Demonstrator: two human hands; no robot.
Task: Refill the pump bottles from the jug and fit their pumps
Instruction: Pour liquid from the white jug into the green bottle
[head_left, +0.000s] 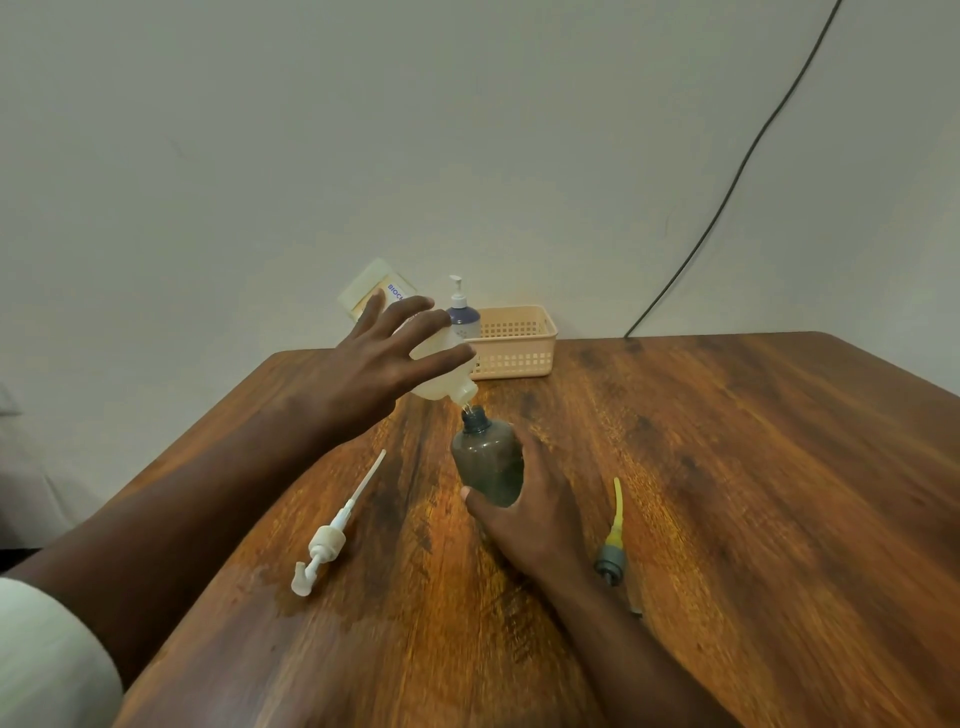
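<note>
Head view of a refilling step at a brown wood-grain worktop (727, 467) set against a pale wall. The left hand (379, 358) holds a translucent plastic jug with a yellow-and-white label (441, 379) tipped steeply, base up and to the left, spout down and to the right. The fingers (415, 332) are spread across the jug's body, a wide grip rather than a pinch. The jug's short white spout sits directly above, and almost touching, the open neck of a smoky grey translucent pump bottle (485, 462). This bottle stands upright on the worktop near the centre, without its pump. The right hand (530, 499) wraps it from the right, thumb across the lower front and fingers behind, its grip pressed on the bottle's body.

Two loose pumps lie flat on the worktop. A white pump with a long dip tube (332, 530) lies to the left of the grey bottle, tube pointing away from the viewer. A grey-collared pump with a yellow dip tube (613, 540) lies just right of the right wrist; its head is partly hidden and blurred.

At the far edge, a dark blue bottle with a fitted white pump (462, 312) stands upright behind the jug, beside a peach-coloured perforated plastic basket (519, 343). A thin black cable (727, 197) runs down the wall.
</note>
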